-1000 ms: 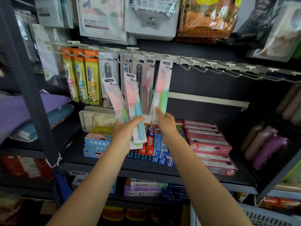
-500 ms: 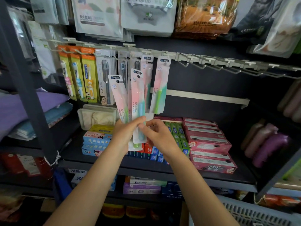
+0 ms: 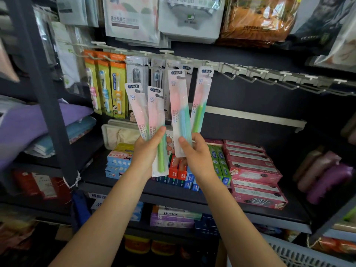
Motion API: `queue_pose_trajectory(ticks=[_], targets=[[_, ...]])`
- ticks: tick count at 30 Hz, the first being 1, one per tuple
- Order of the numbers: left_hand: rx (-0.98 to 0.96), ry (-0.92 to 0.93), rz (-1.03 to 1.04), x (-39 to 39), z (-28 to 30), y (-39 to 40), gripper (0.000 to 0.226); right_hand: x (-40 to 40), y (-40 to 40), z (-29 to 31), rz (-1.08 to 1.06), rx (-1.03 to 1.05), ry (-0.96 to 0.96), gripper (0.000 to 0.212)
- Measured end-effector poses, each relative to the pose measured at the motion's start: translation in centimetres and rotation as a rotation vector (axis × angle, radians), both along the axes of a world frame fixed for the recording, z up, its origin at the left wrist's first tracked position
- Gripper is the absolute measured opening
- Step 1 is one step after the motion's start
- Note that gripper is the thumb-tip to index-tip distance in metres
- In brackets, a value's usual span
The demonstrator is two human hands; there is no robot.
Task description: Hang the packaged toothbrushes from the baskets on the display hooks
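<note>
The right hand (image 3: 194,151) pinches one blue-handled toothbrush pack (image 3: 180,114) by its lower end, its top just below the hook rail (image 3: 250,71). The left hand (image 3: 148,149) grips two more packs (image 3: 152,128), fanned upward. One pack (image 3: 201,99) already hangs just right of the raised one. Judged remaining: three packs in hand; many empty hooks (image 3: 289,84) farther right.

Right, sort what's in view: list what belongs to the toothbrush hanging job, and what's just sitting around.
Part of the job:
- left hand gripping two pink-and-green packaged toothbrushes
- right hand pinching a pink-and-blue packaged toothbrush
- pink-and-green pack already hung
- bare metal display hooks

Just lying about:
- red toothpaste boxes
- orange children's toothbrush cards
- folded purple cloth
</note>
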State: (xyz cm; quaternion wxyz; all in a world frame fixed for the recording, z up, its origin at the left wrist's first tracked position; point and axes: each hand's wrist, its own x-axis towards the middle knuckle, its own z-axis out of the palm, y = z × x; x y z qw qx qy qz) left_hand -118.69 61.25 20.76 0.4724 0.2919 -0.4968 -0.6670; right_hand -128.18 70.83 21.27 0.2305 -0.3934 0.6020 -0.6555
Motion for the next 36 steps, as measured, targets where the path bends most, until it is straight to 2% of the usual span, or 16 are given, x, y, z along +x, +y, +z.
queue_pose_trajectory(ticks=[4,8,12,14,19,22,25,28,31,36], targets=[[0.019,0.006,0.011,0.3,0.1,-0.4,0.024,0.4,-0.9,0.3,-0.011,-0.043,-0.036,0.004],[0.024,0.006,0.019,0.6,0.2,-0.6,0.026,0.8,-1.7,0.3,-0.074,-0.074,-0.022,0.005],[0.022,0.012,0.011,0.9,0.2,-0.8,0.019,1.2,-1.9,-0.1,-0.250,-0.111,0.053,0.005],[0.030,0.001,0.017,1.0,0.1,-1.0,0.025,0.8,-2.0,-0.3,-0.360,-0.130,0.081,0.001],[0.035,-0.030,0.007,1.2,0.1,-1.3,0.034,-0.7,-1.8,-0.5,-0.583,-0.141,0.162,0.011],[0.041,-0.028,-0.013,0.9,0.2,-1.3,0.029,-1.1,-2.4,-0.7,-0.541,-0.065,0.119,0.017],[0.053,-0.004,-0.046,0.7,0.5,-1.1,0.021,-0.8,-3.8,-1.5,-0.441,0.062,0.111,0.035],[0.055,0.003,-0.063,0.6,0.6,-1.2,0.025,-0.5,-4.9,-1.8,-0.382,0.162,0.091,0.052],[0.069,0.014,-0.047,0.8,0.6,-1.6,0.028,-0.6,-6.2,-1.0,-0.330,0.240,0.024,0.047],[0.052,-0.042,-0.032,1.0,-0.2,-2.8,0.031,-1.4,-8.9,0.1,-0.290,0.323,-0.088,0.055]])
